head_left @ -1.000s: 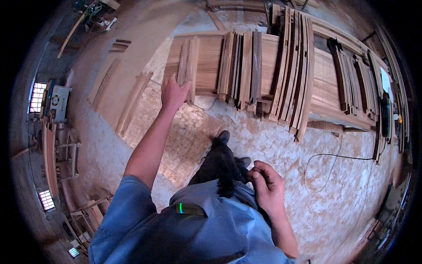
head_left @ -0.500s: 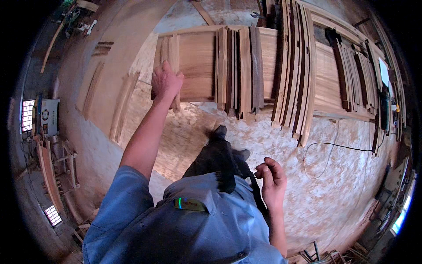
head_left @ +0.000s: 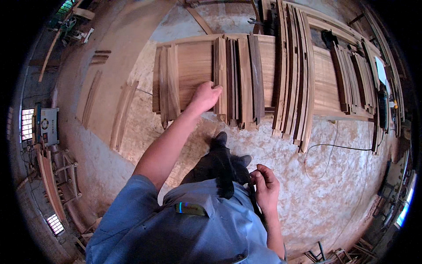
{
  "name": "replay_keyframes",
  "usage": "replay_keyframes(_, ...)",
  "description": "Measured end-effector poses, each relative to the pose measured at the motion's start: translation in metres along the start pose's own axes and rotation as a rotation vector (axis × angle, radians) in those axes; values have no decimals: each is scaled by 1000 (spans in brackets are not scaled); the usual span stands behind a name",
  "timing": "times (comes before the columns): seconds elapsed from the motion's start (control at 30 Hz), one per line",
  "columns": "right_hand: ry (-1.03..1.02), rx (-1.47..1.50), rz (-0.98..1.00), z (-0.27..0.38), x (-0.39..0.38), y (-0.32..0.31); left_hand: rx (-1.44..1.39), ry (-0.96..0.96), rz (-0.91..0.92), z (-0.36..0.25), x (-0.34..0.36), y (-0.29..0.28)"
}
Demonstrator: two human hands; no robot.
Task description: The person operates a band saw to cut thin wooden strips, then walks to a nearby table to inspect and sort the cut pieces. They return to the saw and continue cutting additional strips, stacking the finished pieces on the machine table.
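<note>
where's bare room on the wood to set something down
Bare wood shows between the leftmost strips and middle bundle, partly under the left hand; another patch lies right of the long strips, before shorter strips. The bundle and long strips are crowded.

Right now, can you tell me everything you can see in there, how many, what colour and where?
Wide board: at least one, light brown, ahead
Left strips: a few, light brown, on the board's left end
Middle strips: several, light and dark brown, across its middle
Long strips: several, light and dark brown, further right
Far strips: several, brown, right end
Tan sheet: one, tan, left, more strips on it
Wrench-like tool: one, grey, beyond the board
Cable: one, black, floor at right
Boxy machine: one, whitish, far left
Shirt: one, blue, below
Shoes: two, dark, on the floor
Left hand: one, bare, at the middle strips' left edge
Right hand: one, bare, near the waist
</note>
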State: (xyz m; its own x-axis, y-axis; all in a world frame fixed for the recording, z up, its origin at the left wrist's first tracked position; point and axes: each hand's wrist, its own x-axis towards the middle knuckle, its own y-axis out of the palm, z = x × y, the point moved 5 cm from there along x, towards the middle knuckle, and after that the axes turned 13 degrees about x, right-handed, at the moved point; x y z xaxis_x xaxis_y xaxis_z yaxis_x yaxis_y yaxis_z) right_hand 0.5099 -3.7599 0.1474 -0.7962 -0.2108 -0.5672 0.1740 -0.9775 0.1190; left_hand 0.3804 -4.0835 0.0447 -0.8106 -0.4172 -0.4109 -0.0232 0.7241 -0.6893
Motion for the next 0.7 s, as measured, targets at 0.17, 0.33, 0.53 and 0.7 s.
replay_keyframes(0.17, -25, 19, -35, -14, 2, -6, -539, -44, 160, -2, -27, -23)
replay_keyframes(0.33, 21, -11, 3, -13, 3, -1, -501, -18, 148, 25, -34, -28)
replay_keyframes(0.53, -13, -35, 30, -19, 11, 0, -464, -58, 75, 32, -41, -30)
replay_keyframes(0.7, 32, -25, 38, -18, 15, 1, -239, 15, -89, 13, -61, -44)
